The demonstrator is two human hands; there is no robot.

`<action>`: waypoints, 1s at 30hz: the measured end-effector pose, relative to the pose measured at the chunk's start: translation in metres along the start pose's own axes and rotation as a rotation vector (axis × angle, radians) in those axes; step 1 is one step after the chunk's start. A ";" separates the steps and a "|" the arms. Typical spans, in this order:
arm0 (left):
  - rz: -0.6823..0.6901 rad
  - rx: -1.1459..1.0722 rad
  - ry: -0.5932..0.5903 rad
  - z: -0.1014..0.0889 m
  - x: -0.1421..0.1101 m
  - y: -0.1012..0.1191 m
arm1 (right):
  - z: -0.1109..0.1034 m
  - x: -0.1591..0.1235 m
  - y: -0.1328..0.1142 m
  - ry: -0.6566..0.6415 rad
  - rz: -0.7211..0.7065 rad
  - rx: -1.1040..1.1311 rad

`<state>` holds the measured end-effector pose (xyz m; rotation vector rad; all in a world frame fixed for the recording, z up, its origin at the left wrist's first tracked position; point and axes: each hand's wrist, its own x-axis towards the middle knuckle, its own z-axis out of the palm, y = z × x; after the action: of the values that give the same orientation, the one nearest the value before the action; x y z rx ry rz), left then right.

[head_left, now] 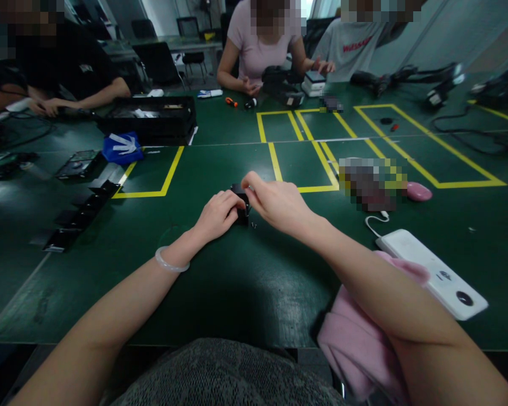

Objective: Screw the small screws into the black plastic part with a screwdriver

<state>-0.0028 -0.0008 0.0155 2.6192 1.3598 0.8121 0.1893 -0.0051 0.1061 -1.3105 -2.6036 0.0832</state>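
Near the middle of the green table, a small black part (242,216) lies between my two hands. My left hand (219,214) is closed on its left side, thumb and fingers gripping it against the tabletop. Just to the right and slightly above, my right hand (276,201) is in a pinch over the part's upper edge. Whatever its fingertips hold, if anything, is hidden or too small to make out. Some tiny metal pieces, perhaps screws (254,225), lie on the table beside the black part.
A row of black pieces (82,217) and a blue pouch (122,148) lie left. Behind stands a black bin (148,119). At right are a white power bank (434,273), pink cloth (359,332) and pink oval object (419,192). Several people sit across the table.
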 end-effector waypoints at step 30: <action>0.016 0.003 0.017 0.001 -0.001 -0.001 | 0.006 0.001 0.002 0.047 -0.037 -0.020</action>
<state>-0.0032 -0.0004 0.0137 2.6351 1.3475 0.8369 0.1893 -0.0031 0.1006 -1.2544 -2.5947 0.0208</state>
